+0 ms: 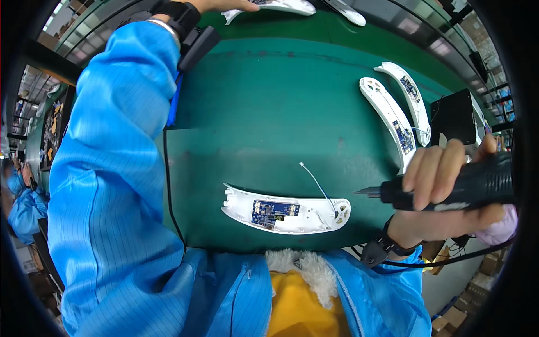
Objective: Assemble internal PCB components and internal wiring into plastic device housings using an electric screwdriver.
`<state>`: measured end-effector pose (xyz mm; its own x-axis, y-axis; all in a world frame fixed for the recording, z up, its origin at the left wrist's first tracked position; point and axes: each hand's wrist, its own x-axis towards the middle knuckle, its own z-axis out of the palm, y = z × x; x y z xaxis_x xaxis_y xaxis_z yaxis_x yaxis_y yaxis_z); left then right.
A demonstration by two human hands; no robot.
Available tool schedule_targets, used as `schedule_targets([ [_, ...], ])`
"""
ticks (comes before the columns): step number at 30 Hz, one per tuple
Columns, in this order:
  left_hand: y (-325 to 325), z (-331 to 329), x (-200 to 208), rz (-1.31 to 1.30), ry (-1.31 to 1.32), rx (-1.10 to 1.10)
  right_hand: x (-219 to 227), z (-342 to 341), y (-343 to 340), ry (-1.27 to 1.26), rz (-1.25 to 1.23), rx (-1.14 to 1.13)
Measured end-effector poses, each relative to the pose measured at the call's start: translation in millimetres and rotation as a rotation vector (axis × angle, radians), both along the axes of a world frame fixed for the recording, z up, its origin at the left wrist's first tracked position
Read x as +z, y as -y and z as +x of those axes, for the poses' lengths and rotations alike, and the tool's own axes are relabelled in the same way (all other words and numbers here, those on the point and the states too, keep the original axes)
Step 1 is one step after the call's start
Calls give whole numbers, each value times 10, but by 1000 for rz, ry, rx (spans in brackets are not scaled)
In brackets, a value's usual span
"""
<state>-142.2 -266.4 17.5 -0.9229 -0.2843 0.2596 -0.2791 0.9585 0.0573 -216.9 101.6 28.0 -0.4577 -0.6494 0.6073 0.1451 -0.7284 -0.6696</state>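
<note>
Green worktop (269,101) fills centre of frame.

Curved white shell (286,212) lies lower centre, open side up: blue circuit board (274,211) seated inside, thin white wire (317,185) loose, rising from ring end.

Judgement: assembly partway; board placed, fastening likely pending.

Two more white shells (396,109) with boards wait at right, well apart.

Right hand (443,191), grip wrapped tight round black power screwdriver (449,188), tip pointing left, near shell's ring end, not touching.

Left hand (224,4) at top edge on another white shell (281,5); grip cannot tell.

No bins or trays visible.
</note>
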Motion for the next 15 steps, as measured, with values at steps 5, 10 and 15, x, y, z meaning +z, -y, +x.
schedule_targets([
  [5,-41,1088,374,-388,-152,445,-68,319,-41,3,108,33],
  [10,-649,1745,-293,-18,229,446,-171,447,13,-33,154,130],
  [15,-802,1803,-423,-30,167,583,-201,477,17,-57,194,212],
])
